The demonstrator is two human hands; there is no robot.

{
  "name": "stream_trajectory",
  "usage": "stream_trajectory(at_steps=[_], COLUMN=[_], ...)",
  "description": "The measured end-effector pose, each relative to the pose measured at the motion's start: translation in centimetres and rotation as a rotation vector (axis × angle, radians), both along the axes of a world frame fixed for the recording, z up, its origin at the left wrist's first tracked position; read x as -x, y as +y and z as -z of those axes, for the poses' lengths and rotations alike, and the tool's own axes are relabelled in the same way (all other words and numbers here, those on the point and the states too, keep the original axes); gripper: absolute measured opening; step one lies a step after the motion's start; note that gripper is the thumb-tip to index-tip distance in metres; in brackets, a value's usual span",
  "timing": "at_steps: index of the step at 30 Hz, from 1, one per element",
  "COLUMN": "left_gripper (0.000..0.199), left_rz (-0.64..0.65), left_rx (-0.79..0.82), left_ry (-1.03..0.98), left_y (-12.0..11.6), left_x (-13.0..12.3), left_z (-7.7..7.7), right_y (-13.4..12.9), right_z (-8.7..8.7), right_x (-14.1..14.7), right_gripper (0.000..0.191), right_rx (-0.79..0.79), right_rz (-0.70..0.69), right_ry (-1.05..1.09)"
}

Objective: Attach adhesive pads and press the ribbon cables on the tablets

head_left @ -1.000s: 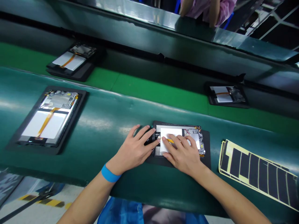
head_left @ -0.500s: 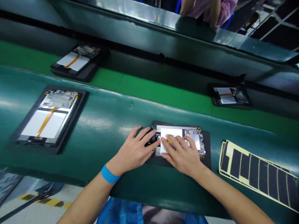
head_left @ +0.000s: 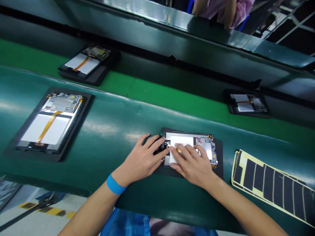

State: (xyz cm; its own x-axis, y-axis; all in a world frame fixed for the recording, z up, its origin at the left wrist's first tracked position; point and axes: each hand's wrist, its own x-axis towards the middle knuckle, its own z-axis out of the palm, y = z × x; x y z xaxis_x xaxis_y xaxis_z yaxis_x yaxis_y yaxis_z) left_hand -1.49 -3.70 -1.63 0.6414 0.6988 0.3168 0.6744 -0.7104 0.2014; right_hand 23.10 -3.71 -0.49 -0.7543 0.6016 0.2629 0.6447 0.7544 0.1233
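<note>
An opened tablet (head_left: 206, 151) lies sideways before me on a dark pad (head_left: 219, 147), its circuit board at the right end. My left hand (head_left: 147, 154), fingers spread, rests at the tablet's left end, with fingertips at a black strip there. My right hand (head_left: 193, 162) lies over the white battery (head_left: 182, 141), its fingers bent slightly and apart. Its index fingertip and my left fingertips nearly meet at the end of an orange ribbon cable (head_left: 177, 150), mostly hidden under the right hand. Neither hand lifts anything.
Another opened tablet (head_left: 52, 121) lies on a pad at the left. On the green strip (head_left: 147, 93) behind are two more, a tablet (head_left: 85, 64) at left and a tablet (head_left: 247, 102) at right. Black adhesive pieces on yellow sheets (head_left: 270, 185) lie right. A person's arms (head_left: 228, 14) show opposite.
Both hands stay nearly where they were on the tablet. The view has shifted slightly, and the tablets on the green strip appear a little further right.
</note>
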Motion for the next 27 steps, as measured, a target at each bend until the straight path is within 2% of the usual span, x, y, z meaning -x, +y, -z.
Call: stream_trajectory(at_steps=[12, 21, 27], left_gripper=[0.036, 0.034, 0.037], left_rz=[0.005, 0.004, -0.004], left_rx=[0.023, 0.03, 0.031], left_ry=[-0.003, -0.005, -0.008], left_y=[0.0, 0.0, -0.1], left_x=[0.0, 0.1, 0.0], left_z=[0.2, 0.0, 0.1], right_y=[1.1, 1.5, 2.7], right_z=[-0.7, -0.9, -1.7], right_x=[-0.6, -1.1, -1.4], right_gripper=[0.043, 0.041, 0.041], right_rx=[0.081, 0.086, 0.08], right_rz=[-0.057, -0.104, -0.155], right_ry=[-0.046, -0.087, -0.111])
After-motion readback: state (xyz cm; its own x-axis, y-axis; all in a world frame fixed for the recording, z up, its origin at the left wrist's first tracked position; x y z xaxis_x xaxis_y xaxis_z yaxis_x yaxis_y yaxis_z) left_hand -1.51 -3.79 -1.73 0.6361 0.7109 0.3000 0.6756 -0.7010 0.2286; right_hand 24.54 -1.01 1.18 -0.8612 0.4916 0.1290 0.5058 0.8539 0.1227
